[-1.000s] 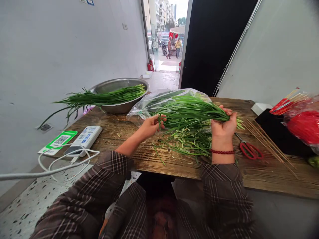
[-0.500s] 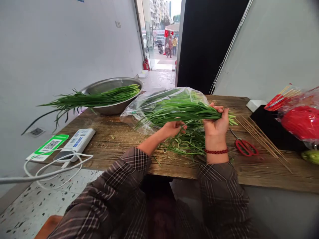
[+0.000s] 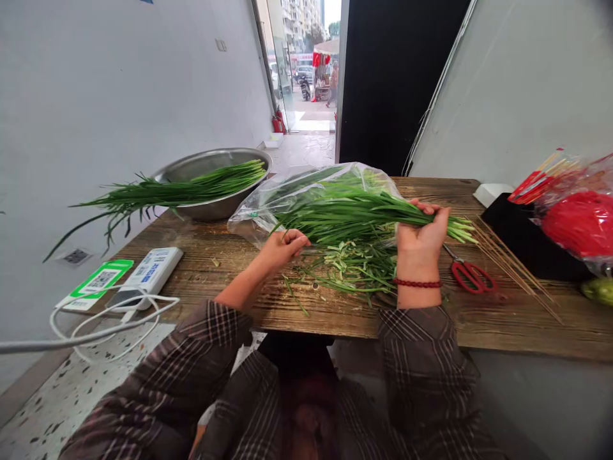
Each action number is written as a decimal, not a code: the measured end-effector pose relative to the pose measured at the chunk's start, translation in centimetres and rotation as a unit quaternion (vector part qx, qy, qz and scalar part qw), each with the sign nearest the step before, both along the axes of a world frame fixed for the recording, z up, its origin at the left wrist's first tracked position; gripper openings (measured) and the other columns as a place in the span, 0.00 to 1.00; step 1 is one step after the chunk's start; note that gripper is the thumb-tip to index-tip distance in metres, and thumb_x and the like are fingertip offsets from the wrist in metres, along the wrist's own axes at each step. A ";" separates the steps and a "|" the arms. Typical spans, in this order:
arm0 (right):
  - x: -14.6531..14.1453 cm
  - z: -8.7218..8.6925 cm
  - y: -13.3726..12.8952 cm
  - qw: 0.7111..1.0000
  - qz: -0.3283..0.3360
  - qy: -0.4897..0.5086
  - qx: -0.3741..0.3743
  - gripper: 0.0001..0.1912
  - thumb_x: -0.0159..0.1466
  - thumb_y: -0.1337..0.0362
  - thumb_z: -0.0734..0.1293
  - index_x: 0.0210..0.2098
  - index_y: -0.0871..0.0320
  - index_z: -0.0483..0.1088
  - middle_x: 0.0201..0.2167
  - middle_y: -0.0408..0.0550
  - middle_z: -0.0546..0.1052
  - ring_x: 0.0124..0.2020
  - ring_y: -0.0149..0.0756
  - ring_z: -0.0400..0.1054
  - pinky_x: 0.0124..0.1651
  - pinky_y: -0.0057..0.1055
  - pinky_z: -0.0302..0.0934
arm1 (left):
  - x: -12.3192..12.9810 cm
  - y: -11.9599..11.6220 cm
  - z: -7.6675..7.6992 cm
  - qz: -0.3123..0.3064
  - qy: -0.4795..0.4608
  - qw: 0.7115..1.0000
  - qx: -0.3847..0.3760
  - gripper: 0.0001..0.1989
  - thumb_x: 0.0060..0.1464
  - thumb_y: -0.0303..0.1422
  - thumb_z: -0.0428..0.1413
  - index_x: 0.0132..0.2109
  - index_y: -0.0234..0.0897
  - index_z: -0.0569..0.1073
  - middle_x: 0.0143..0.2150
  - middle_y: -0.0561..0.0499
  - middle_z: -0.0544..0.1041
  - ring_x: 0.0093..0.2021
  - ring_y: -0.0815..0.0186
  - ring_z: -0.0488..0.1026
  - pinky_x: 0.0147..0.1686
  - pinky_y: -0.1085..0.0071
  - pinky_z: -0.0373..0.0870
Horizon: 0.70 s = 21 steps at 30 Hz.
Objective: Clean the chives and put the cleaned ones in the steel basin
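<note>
My right hand (image 3: pixel 424 233), with a red bead bracelet at the wrist, is closed around the pale stem end of a bunch of garlic chives (image 3: pixel 335 216). The green leaves stretch left from it, over a clear plastic bag (image 3: pixel 261 203) with more chives inside. My left hand (image 3: pixel 287 248) is closed in a pinch by the leaf tips; what its fingers hold, if anything, is too small to make out. Under the bunch, a loose pile of chive trimmings (image 3: pixel 357 268) lies on the wooden table (image 3: pixel 335 319).
A steel basin (image 3: pixel 215 207) with chives hanging over its rim stands at back left. A white device (image 3: pixel 153 271), a cable (image 3: pixel 160 313) and a green code card (image 3: pixel 100 281) lie at left. Red-handled scissors (image 3: pixel 472 276), thin sticks (image 3: pixel 517 265) and a black box (image 3: pixel 520 249) are at right.
My left hand has moved left along the bunch, from near its middle to the leaf tips. The right hand has shifted slightly right with the chives, and more of the trimmings show.
</note>
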State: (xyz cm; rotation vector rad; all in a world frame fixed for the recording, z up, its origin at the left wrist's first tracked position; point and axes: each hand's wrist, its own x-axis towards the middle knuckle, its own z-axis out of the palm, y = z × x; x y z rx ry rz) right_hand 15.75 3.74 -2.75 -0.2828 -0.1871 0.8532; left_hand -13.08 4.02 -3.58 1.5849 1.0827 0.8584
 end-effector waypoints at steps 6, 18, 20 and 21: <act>-0.4 0.7 -0.5 0.998 -0.027 0.062 0.019 0.20 0.69 0.53 0.59 0.23 0.55 0.58 0.16 0.32 0.60 0.19 0.22 0.64 0.38 0.26 0.72 | -5.0 -0.2 1.1 0.153 -0.167 0.974 0.004 0.12 0.48 0.39 0.61 0.31 0.33 0.72 0.17 0.62 0.53 0.16 0.79 0.45 0.17 0.79 0.39; -3.9 2.4 -2.4 0.963 0.255 -0.088 0.014 0.13 0.63 0.58 0.69 0.28 0.56 0.64 0.15 0.30 0.60 0.18 0.21 0.62 0.23 0.19 0.63 | 0.6 -1.5 4.7 0.067 -0.168 0.979 0.091 0.13 0.52 0.40 0.60 0.34 0.32 0.74 0.18 0.58 0.63 0.17 0.78 0.52 0.17 0.78 0.44; -4.5 2.4 -2.6 0.958 0.262 -0.117 0.012 0.13 0.62 0.57 0.70 0.29 0.56 0.64 0.16 0.30 0.61 0.19 0.21 0.63 0.24 0.19 0.64 | 1.4 -1.4 5.0 0.059 -0.145 0.982 0.105 0.12 0.52 0.39 0.59 0.34 0.33 0.74 0.20 0.57 0.66 0.18 0.77 0.55 0.18 0.78 0.47; -4.7 2.3 -2.5 0.956 0.264 -0.129 0.011 0.13 0.62 0.57 0.70 0.29 0.56 0.65 0.17 0.31 0.62 0.20 0.21 0.64 0.24 0.19 0.64 | 1.7 -1.4 5.0 0.056 -0.130 0.983 0.114 0.12 0.53 0.39 0.58 0.34 0.33 0.74 0.21 0.56 0.67 0.18 0.77 0.57 0.18 0.77 0.49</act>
